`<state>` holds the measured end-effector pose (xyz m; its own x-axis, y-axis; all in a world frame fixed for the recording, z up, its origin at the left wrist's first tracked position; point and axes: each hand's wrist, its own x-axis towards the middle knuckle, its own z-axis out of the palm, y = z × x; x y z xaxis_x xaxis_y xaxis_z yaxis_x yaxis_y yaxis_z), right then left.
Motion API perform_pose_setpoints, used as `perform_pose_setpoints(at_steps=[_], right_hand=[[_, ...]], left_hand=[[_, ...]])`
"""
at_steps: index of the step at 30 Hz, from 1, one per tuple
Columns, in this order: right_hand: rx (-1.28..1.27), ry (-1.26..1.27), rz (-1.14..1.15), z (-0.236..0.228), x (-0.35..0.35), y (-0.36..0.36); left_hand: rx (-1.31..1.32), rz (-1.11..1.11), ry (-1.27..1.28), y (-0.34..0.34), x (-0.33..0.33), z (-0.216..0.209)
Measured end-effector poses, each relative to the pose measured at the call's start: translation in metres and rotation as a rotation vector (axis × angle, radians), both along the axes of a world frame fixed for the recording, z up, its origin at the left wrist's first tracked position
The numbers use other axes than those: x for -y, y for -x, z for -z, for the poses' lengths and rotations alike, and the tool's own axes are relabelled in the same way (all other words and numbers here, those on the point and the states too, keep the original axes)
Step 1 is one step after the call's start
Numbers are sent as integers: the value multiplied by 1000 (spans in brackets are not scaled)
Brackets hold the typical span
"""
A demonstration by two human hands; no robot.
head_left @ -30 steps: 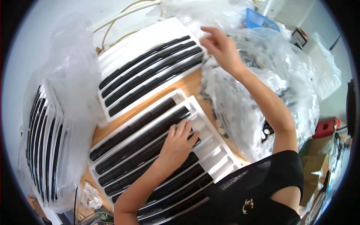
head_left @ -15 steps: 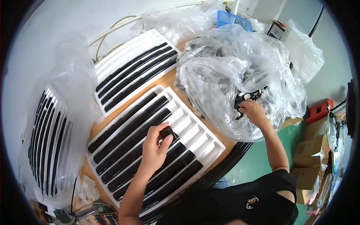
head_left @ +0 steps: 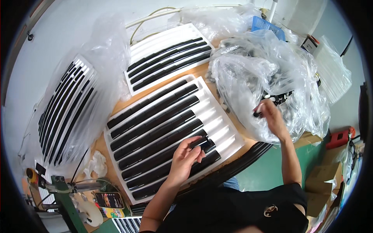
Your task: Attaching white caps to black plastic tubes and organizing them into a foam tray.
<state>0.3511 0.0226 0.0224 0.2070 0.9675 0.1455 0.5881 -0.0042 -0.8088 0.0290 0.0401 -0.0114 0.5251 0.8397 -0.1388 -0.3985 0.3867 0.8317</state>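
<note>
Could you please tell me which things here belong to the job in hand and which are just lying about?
Seemingly part of the job:
left hand, holding a glossy black piece
right hand, holding a small black part
nearer white tray with rows of black pieces
clear plastic bag

Seemingly lying about:
phone
blue basket
red case
cardboard boxes

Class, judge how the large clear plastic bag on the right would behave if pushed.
The clear plastic bag would probably crumple, as its many folds suggest. Its load of small black and white parts could shift inside. Its glossy surface may feel slippery.
</note>
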Motion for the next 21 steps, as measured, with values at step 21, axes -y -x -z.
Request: perform_pose_setpoints(at_steps=[21], right_hand=[[-66, 315, -692, -36, -25, 127]], left_hand=[[-156, 32, -135, 0, 23, -3]])
